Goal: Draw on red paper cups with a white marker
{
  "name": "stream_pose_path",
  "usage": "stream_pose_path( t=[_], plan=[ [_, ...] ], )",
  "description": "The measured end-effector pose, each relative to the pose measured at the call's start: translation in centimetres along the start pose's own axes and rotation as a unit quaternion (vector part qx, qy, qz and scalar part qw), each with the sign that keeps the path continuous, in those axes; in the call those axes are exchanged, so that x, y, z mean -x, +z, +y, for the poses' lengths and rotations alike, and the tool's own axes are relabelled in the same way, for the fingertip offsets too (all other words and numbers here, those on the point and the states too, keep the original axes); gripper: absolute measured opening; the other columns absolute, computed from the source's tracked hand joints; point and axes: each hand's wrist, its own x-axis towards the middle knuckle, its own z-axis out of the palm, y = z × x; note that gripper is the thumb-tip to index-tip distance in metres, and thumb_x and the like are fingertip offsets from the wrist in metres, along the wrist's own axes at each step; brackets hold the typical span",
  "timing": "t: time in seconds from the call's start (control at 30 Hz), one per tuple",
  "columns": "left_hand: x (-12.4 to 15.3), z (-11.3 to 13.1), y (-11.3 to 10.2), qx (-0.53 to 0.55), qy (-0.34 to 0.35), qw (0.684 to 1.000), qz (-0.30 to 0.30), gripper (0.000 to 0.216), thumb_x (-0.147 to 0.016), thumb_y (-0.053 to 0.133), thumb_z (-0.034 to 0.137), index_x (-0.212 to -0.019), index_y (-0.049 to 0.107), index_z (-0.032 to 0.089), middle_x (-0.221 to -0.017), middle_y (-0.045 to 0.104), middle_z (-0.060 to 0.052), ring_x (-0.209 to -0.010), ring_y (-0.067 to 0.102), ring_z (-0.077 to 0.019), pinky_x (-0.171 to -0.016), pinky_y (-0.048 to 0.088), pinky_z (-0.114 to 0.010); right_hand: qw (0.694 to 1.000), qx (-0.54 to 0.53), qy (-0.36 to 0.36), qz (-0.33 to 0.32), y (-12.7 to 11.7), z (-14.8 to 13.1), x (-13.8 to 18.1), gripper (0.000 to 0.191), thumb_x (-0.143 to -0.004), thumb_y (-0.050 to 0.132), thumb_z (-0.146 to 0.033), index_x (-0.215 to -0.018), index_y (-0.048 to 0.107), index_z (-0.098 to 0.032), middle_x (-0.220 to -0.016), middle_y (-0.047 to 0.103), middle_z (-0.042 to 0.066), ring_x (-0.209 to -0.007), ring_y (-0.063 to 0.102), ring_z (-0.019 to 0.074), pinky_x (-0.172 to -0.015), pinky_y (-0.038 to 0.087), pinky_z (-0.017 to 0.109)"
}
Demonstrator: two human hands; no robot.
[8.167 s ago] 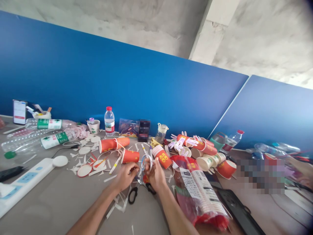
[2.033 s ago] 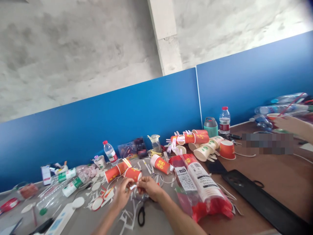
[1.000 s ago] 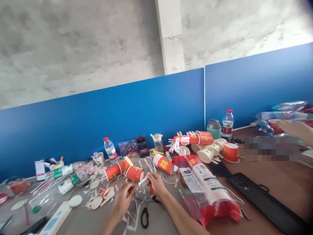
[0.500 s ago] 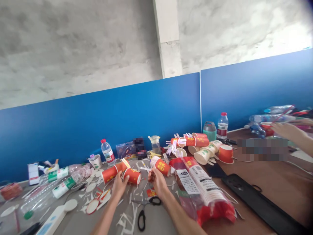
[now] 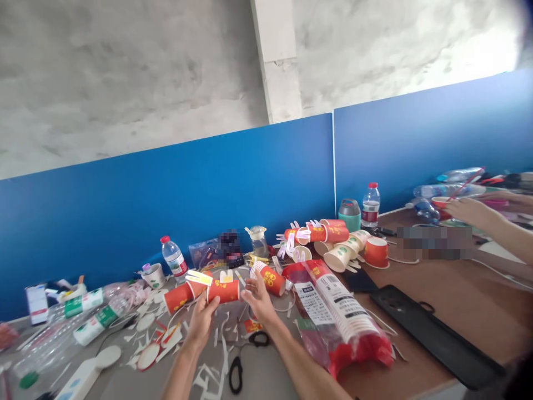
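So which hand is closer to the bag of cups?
Right. The right hand sits just left of the bag of cups; the left hand, gripping a red paper cup, is farther left.

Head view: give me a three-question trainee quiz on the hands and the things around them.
1. The left hand holds: A a red paper cup; B a water bottle; C a phone.
2. Fill in: the bagged sleeve of cups lies to the ___ of the right hand.
3. True or false: the black scissors lie nearer the wearer than both hands.
Key: 1 A; 2 right; 3 true.
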Motion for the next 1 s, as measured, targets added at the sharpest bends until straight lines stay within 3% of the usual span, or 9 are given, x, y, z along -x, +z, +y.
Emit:
stream_pose_path(
  t=[0.1,0.27,0.47,0.6,0.73,0.9,1.0],
  plan=[
    [1.3,0.0,1.0,0.029,-0.029,0.999,0.008,0.070,-0.065,0.100,0.055,-0.125,0.088,0.020,-0.107,0.093,-0.013,-0.116,0.087,-0.0416,-0.113,0.067,-0.058,0.999,-0.017,0.023,-0.042,0.0,-0.2,0.3,0.097,-0.055,0.104,-0.051,-0.146,0.073,-0.033,-0.115,0.068,0.005,-0.100,0.068,0.0285,-0.082,0.062,0.043],
    [1.7,-1.2,0.7,0.038,-0.048,0.998,0.003,0.064,-0.066,0.095,0.054,-0.122,0.089,0.023,-0.111,0.094,-0.013,-0.123,0.086,-0.0432,-0.114,0.069,-0.058,0.997,0.015,0.028,-0.071,0.0,-0.4,1.0,0.099,-0.054,0.103,-0.038,-0.147,0.069,-0.028,-0.112,0.067,0.004,-0.101,0.071,0.0307,-0.094,0.063,0.050],
    [1.4,-2.4,0.6,0.052,0.003,0.994,0.094,0.074,-0.068,0.099,0.064,-0.130,0.085,0.026,-0.144,0.088,-0.013,-0.148,0.075,-0.0409,-0.127,0.061,-0.053,0.997,0.044,-0.035,-0.053,0.3,-0.7,1.4,0.105,-0.062,0.103,-0.045,-0.158,0.064,-0.028,-0.117,0.069,0.007,-0.111,0.074,0.0357,-0.106,0.064,0.054],
    [1.8,-2.6,1.7,0.084,0.006,0.996,0.016,0.080,-0.075,0.097,0.075,-0.140,0.083,0.029,-0.146,0.087,-0.014,-0.145,0.077,-0.0401,-0.129,0.059,-0.056,0.992,0.074,-0.090,-0.047,0.3,-0.1,1.6,0.103,-0.072,0.101,-0.045,-0.165,0.060,-0.027,-0.124,0.070,0.011,-0.115,0.075,0.0370,-0.110,0.064,0.056],
    [2.3,-2.9,2.9,0.126,-0.028,0.991,-0.048,0.086,-0.069,0.101,0.082,-0.133,0.086,0.026,-0.134,0.091,-0.017,-0.139,0.081,-0.0444,-0.125,0.063,-0.060,0.987,0.104,-0.115,-0.037,0.1,1.1,1.4,0.106,-0.079,0.098,-0.050,-0.172,0.054,-0.025,-0.136,0.071,0.016,-0.124,0.076,0.0388,-0.117,0.064,0.060],
    [2.5,-3.4,2.9,0.163,-0.093,0.977,-0.098,0.077,-0.068,0.102,0.083,-0.116,0.089,0.025,-0.120,0.094,-0.017,-0.135,0.083,-0.0471,-0.120,0.067,-0.063,0.974,0.168,-0.139,-0.057,-0.6,2.3,1.7,0.100,-0.084,0.093,-0.042,-0.174,0.054,-0.020,-0.146,0.074,0.021,-0.137,0.075,0.0406,-0.124,0.062,0.062],
    [2.7,-3.5,2.7,0.182,-0.115,0.972,-0.091,0.072,-0.067,0.105,0.079,-0.113,0.088,0.026,-0.118,0.094,-0.016,-0.134,0.084,-0.0461,-0.120,0.066,-0.063,0.963,0.213,-0.147,-0.075,-0.7,2.8,2.5,0.095,-0.084,0.089,-0.037,-0.171,0.057,-0.019,-0.154,0.073,0.023,-0.146,0.071,0.0432,-0.130,0.057,0.066]
  ],
)
